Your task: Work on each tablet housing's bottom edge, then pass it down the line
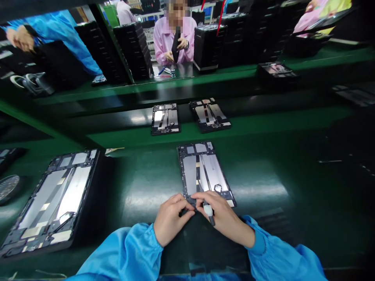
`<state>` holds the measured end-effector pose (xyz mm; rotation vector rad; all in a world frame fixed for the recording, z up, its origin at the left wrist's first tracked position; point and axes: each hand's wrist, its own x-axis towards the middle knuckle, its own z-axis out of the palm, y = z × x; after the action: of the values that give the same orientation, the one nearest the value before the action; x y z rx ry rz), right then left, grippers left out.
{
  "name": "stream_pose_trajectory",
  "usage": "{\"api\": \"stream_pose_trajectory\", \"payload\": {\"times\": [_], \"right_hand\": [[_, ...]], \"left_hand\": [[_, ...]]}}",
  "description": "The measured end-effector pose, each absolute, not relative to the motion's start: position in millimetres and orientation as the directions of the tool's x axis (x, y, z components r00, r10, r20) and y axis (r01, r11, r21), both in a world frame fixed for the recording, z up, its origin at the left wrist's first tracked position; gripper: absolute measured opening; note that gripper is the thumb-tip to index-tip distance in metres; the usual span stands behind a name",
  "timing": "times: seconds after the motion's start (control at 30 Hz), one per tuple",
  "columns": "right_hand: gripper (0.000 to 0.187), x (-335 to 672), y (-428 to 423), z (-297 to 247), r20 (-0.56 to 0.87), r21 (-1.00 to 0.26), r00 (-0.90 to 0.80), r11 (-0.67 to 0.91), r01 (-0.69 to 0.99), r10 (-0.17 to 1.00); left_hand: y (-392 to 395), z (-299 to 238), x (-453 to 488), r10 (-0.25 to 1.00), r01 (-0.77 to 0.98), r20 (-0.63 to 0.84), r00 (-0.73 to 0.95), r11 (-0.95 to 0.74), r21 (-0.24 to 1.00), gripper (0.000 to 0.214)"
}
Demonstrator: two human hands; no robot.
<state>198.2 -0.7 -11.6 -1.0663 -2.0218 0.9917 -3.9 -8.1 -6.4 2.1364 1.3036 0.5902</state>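
Observation:
An opened tablet, back off, lies on the green bench with silver battery panels and a dark ribbon cable showing. My left hand is closed at its near left corner, thumb and fingertips pinched on the edge. Just right of it, my right hand is closed, fingertips bent down over the same near edge. A small black tool with a white part sticks out between its fingers; its kind and tip are hidden. Whatever small part lies under the fingertips cannot be made out.
On the left stands a stack of opened tablets, with a round metal dish beyond it. Two more opened tablets lie on the ledge ahead. Across the bench, a person in pink holds a black object between stacks of black trays.

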Motion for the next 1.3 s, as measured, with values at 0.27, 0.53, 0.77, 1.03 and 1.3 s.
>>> {"api": "stream_pose_trajectory", "payload": {"times": [0.27,0.53,0.77,1.03,1.3], "right_hand": [[0.061,198.5,-4.0,-19.2,0.191,-0.779,-0.518,0.45,0.436,0.834],[0.064,199.6,-4.9,-19.3,0.164,-0.79,-0.513,0.423,0.443,0.843],[0.053,201.3,-4.0,-19.2,0.164,-0.824,-0.488,0.392,0.41,0.857],[0.034,207.6,-2.8,-4.3,0.174,-0.87,-0.435,0.345,0.353,0.884],[0.027,224.1,-26.4,4.9,-0.08,-0.959,-0.293,0.007,0.284,0.953]], "left_hand": [[-21.9,-6.5,-20.7,0.685,0.678,0.28,0.672,-0.722,0.14,0.029],[-20.2,-12.1,-31.7,0.637,0.636,0.27,0.722,-0.765,0.105,0.032],[-16.3,-10.7,-33.7,0.607,0.607,0.254,0.753,-0.79,0.086,0.033],[-16.4,-11.1,-27.2,0.613,0.616,0.203,0.764,-0.786,0.055,0.037],[-22.1,-15.1,-23.0,0.68,0.667,0.153,0.717,-0.733,0.131,0.038]]}}
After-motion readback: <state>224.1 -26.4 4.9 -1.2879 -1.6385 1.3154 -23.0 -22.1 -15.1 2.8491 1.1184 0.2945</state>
